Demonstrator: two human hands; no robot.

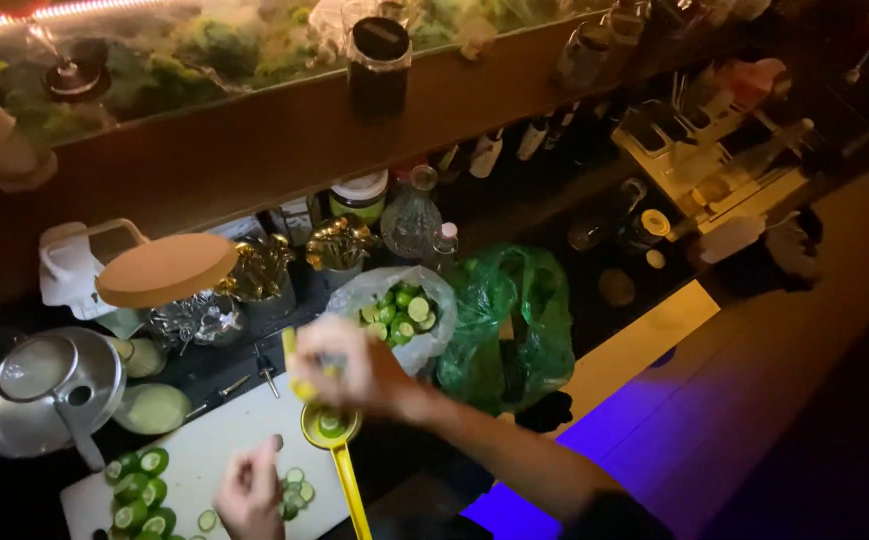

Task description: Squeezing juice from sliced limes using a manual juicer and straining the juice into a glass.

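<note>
Right hand: my right hand [350, 372] is over the near edge of the cutting board, fingers curled around the upper handle of a yellow citrus squeezer [332, 430]; the motion blurs it, so I cannot tell how tight the grip is.
Squeezer: its round cup holds a lime half [332, 424], cut face up; the lower handle runs down toward me, past the board's right edge.
Left hand: my left hand [252, 492] is low over the board, fingers drawn together; whether they pinch anything I cannot tell.
Cutting board: the white cutting board [217, 440] lies on the dark counter [225, 370], with halved limes [140, 490] piled at its left end and small lime bits just right of my left hand.
Bags: a clear bag of limes [402, 313] sits behind my right hand, a green plastic bag [515, 320] beside it.
Left side: a metal lid [40, 385] lies left of the board.
</note>
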